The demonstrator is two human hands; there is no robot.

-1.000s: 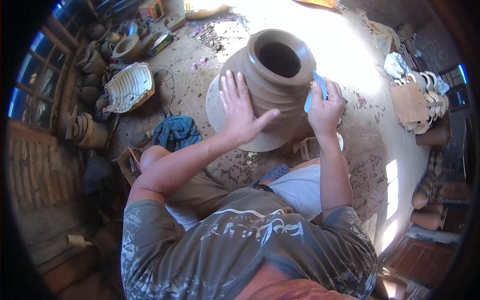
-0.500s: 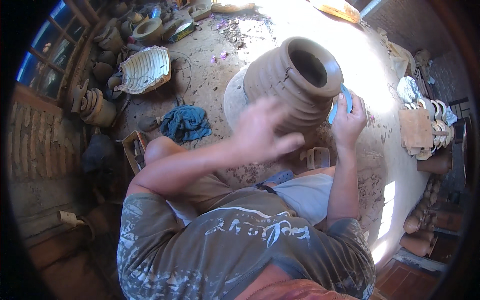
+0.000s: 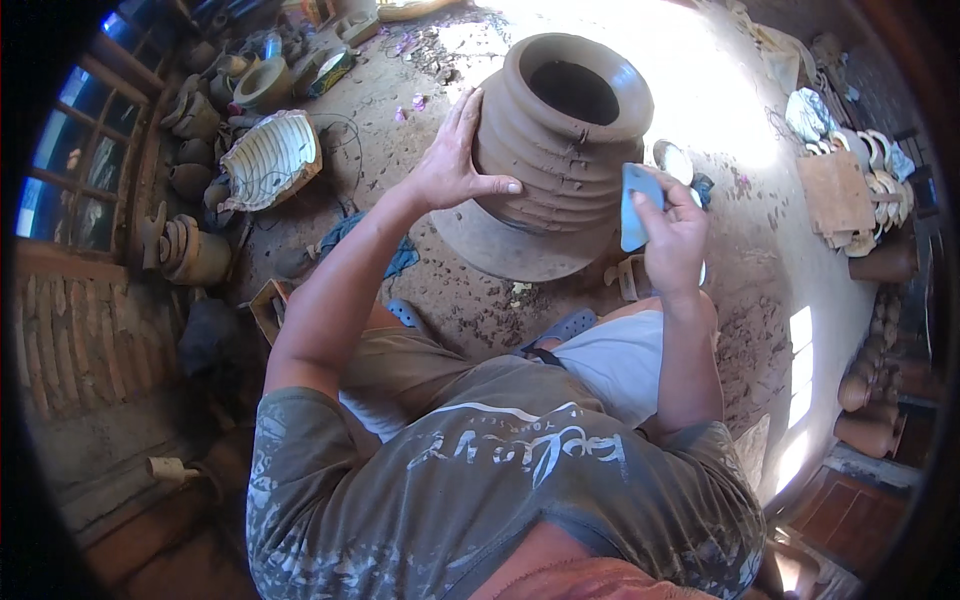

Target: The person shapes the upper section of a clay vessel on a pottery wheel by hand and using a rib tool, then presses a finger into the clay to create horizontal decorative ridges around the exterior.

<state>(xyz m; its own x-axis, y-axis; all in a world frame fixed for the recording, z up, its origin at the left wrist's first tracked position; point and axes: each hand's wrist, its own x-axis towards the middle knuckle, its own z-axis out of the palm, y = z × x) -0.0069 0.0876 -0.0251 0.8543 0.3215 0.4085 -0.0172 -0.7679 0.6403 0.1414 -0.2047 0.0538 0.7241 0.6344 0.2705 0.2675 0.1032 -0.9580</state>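
A large ridged clay pot (image 3: pixel 540 160) with a wide rim and cracked, rough spots on its front sits on a round flat base (image 3: pixel 480 245). My left hand (image 3: pixel 450 160) lies against the pot's left side, fingers extended upward and thumb spread across a lower ridge. At the pot's right side, my right hand (image 3: pixel 670 225) grips a flat light blue scraper (image 3: pixel 630 215) close to the clay. Behind that hand a pale round container (image 3: pixel 672 155) is partly visible.
Clay vessels (image 3: pixel 195 150), a white ribbed mould (image 3: pixel 270 160), a teal cloth (image 3: pixel 398 255) and a box (image 3: pixel 265 305) lie at left. Stacked curved pieces (image 3: pixel 868 195) and pots (image 3: pixel 865 430) line the right wall. My sandalled feet are below the pot.
My left hand has lifted from the pot's front, passing in a blur, and come onto its left side farther up. My right hand still holds the scraper, now turned broad face toward me.
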